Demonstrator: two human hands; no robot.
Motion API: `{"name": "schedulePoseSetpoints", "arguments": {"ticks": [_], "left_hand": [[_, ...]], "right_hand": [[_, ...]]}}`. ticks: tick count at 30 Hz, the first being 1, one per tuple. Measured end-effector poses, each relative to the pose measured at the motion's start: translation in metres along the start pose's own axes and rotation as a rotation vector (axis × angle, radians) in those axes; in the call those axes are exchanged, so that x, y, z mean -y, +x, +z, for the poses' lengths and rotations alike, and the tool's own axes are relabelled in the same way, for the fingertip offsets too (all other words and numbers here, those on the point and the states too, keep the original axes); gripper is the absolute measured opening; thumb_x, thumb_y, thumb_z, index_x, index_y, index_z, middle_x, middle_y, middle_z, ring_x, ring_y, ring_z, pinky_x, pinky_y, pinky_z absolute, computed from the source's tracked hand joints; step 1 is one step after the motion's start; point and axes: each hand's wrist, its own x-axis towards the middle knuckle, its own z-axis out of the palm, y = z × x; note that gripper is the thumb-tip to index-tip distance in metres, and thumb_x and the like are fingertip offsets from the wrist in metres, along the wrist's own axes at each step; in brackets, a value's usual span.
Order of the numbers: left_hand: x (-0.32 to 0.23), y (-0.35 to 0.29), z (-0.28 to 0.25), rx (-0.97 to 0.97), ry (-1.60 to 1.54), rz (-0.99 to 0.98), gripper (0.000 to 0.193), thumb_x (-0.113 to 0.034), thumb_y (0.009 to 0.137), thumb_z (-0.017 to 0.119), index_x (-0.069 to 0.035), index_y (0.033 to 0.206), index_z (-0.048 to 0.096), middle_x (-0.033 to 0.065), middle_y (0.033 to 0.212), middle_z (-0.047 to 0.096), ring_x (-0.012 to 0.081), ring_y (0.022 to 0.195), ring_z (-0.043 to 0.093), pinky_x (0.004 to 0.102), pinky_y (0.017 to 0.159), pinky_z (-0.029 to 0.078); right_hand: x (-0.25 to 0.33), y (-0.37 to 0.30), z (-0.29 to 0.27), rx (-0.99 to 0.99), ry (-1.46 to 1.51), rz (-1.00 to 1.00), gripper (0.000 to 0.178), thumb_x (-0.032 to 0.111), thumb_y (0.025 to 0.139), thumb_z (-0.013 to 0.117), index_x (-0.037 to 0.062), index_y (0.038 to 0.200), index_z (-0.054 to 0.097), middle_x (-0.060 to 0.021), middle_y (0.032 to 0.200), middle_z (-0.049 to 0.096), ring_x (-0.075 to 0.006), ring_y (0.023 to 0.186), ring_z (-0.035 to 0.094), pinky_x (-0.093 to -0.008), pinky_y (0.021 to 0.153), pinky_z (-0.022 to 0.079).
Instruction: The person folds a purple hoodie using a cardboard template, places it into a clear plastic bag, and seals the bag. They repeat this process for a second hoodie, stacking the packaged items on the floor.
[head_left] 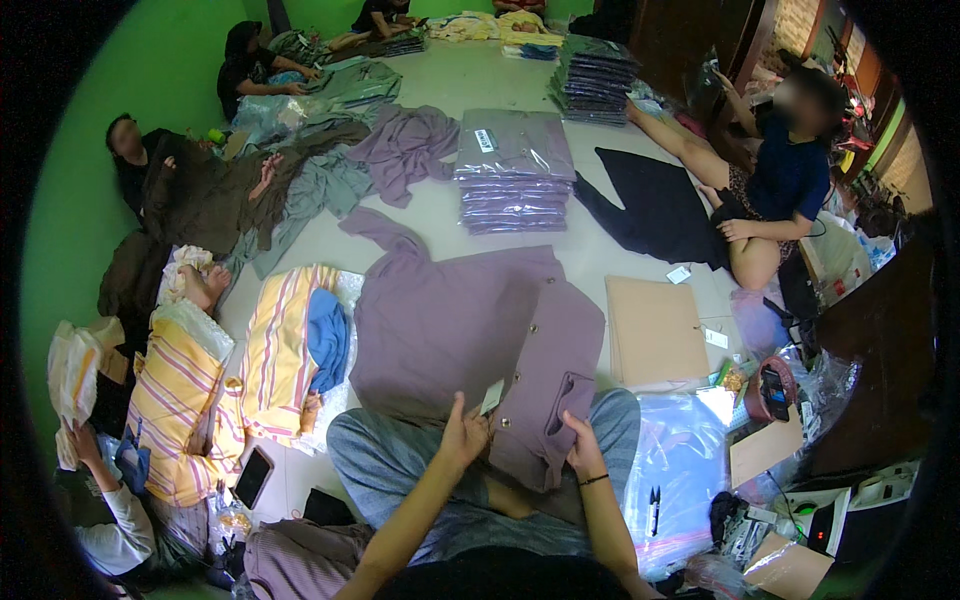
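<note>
A mauve button-up shirt (450, 320) lies spread on the floor before me, its lower end drawn up over my crossed legs. One side is folded inward, so a strip with buttons runs down it. My left hand (466, 432) is closed on the shirt's near edge, thumb up, beside a small pale tag (491, 398). Whether it pinches the tag too, I cannot tell. My right hand (584, 447), with a dark band at the wrist, grips the folded sleeve part at the shirt's right side. The fingertips of both hands are partly hidden by the cloth.
Beyond the shirt stands a stack of bagged mauve shirts (515, 175). Brown cardboard sheets (655, 330) and clear plastic bags (680, 470) with pens lie to my right. Yellow striped garments (285, 350) and a phone (254, 476) are at left. Other people sit around, one beside black cloth (655, 205).
</note>
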Motion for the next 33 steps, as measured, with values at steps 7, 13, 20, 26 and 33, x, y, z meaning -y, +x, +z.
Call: {"name": "schedulePoseSetpoints", "arguments": {"ticks": [7,13,20,26,33], "left_hand": [[0.010,-0.011,0.062,-0.132,0.563,0.222,0.024,-0.008,0.079,0.054,-0.001,0.102,0.052,0.0071,0.090,0.058,0.0159,0.081,0.057,0.0270,0.072,0.047],[0.026,-0.039,0.085,0.085,0.788,0.210,0.027,-0.014,0.085,0.045,0.001,0.107,0.050,0.0056,0.092,0.057,0.0123,0.080,0.054,0.0246,0.072,0.043],[0.024,-0.042,0.076,-0.003,0.274,-0.119,0.045,-0.033,0.087,0.034,-0.001,0.117,0.042,0.0149,0.112,0.049,0.0267,0.097,0.052,0.0412,0.082,0.043],[0.023,-0.042,0.086,-0.163,0.635,0.052,0.046,-0.033,0.087,0.034,0.000,0.119,0.038,0.0153,0.115,0.046,0.0273,0.103,0.046,0.0380,0.087,0.037],[0.018,0.003,0.157,-0.211,1.761,1.160,0.037,-0.018,0.081,0.048,0.002,0.112,0.039,0.0159,0.107,0.044,0.0310,0.106,0.035,0.0351,0.093,0.024]], "right_hand": [[0.022,-0.046,-0.019,0.037,0.021,-0.001,0.053,0.009,0.071,0.058,-0.0039,0.118,0.036,-0.0145,0.110,0.050,-0.0265,0.100,0.050,-0.0377,0.089,0.038],[0.052,-0.057,0.015,0.147,-0.033,0.093,0.044,0.009,0.073,0.058,-0.0001,0.113,0.042,-0.0093,0.104,0.053,-0.0203,0.095,0.052,-0.0327,0.085,0.040],[0.040,-0.048,0.043,0.167,0.019,0.189,0.041,0.011,0.076,0.059,0.0034,0.113,0.042,-0.0055,0.104,0.053,-0.0158,0.093,0.052,-0.0297,0.080,0.043],[0.036,-0.044,0.035,0.194,0.095,0.196,0.042,0.013,0.078,0.058,0.0036,0.115,0.041,-0.0052,0.105,0.052,-0.0155,0.093,0.052,-0.0305,0.079,0.045],[0.034,0.012,-0.002,0.139,0.065,0.046,0.049,0.015,0.076,0.061,0.0038,0.117,0.037,-0.0066,0.110,0.049,-0.0180,0.100,0.048,-0.0331,0.085,0.040]]}}
